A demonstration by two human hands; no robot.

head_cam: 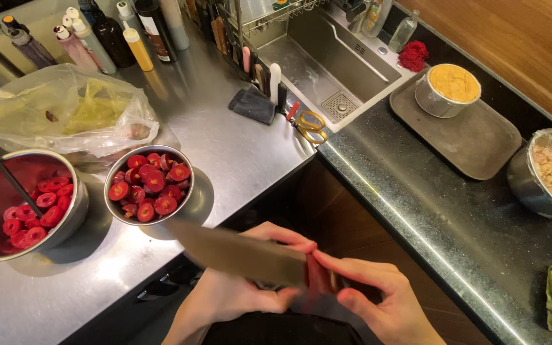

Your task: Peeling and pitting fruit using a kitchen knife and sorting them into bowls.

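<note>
Red slices already fill the small steel bowl (149, 185) on the desk (237, 147), and more lie in the larger bowl (23, 204) beside it. The left hand (237, 294) grips a broad knife (237, 252), fingers closed. The right hand (378, 300) pinches one red piece (319, 279) against the blade, in the air below the desk edge, only partly cut.

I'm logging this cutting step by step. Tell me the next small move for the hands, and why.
Probably draw the knife through the red piece and drop the slice into the nearer steel bowl. The left hand has the blade against the piece, the right hand pinches it, and that bowl holds similar red slices.
</note>
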